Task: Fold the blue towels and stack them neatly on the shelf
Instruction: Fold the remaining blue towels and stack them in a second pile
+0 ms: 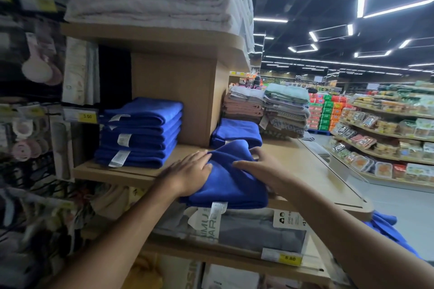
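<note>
At the left centre of the frame a stack of folded blue towels point(141, 134) sits on the wooden shelf point(112, 172). Its folded edges face outward and its labels hang at the front, which we take as the pattern for the rest.

To its right, at the shelf's front lip, the left hand point(187, 176) lies flat on the blue towel point(230, 187) being folded. Its fingers are straight and close together, pressing the left side down, we judge so that the fold does not spring open. This towel lies at the centre of the frame, slightly overhanging the lip, with its label dangling.

The right hand point(260, 166) rests on the towel's rumpled upper right part, fingers spread and lightly bent, pinching nothing that we can see. We judge that it is smoothing the hump.

Behind it, a shorter pile of blue towels point(237, 132) sits against the upright panel. At the lower right, more blue cloth point(385, 225) shows below the shelf's corner, probably unfolded.
</note>
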